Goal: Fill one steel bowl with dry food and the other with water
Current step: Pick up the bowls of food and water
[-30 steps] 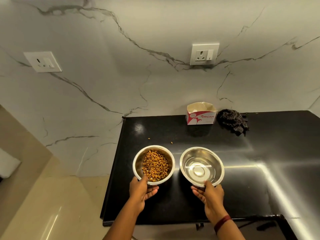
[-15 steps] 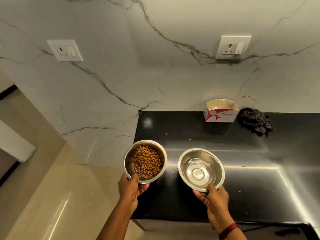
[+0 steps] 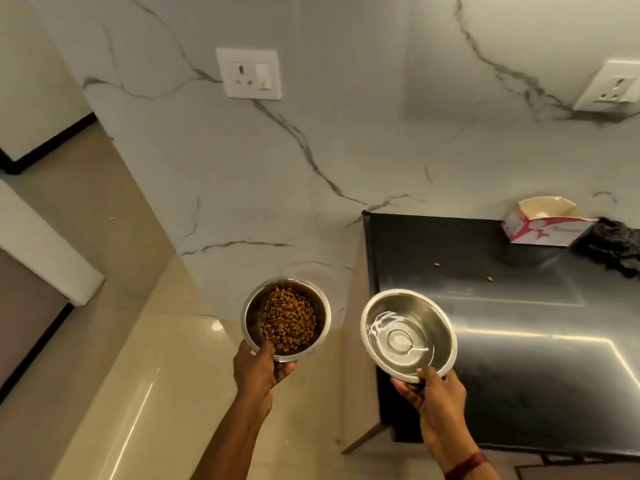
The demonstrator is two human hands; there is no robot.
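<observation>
My left hand (image 3: 258,367) grips the near rim of a steel bowl (image 3: 252,313) filled with brown dry food (image 3: 289,319), thumb inside the rim. That bowl hangs in the air left of the black counter (image 3: 519,358), over the beige floor. My right hand (image 3: 434,389) pinches the near rim of a second steel bowl (image 3: 440,323) that holds clear water (image 3: 398,339). This bowl is lifted above the counter's left end and tilts slightly toward me.
A torn white and red carton (image 3: 543,225) and a dark checked cloth (image 3: 613,245) sit at the counter's back by the marble wall. Two loose kibbles (image 3: 437,264) lie on the counter. Wall sockets (image 3: 248,73) are above. Glossy beige floor (image 3: 121,393) spreads left.
Both bowls have been lifted off the counter and carried left. The food bowl now hangs past the counter's left edge, and my view has swung left toward the floor.
</observation>
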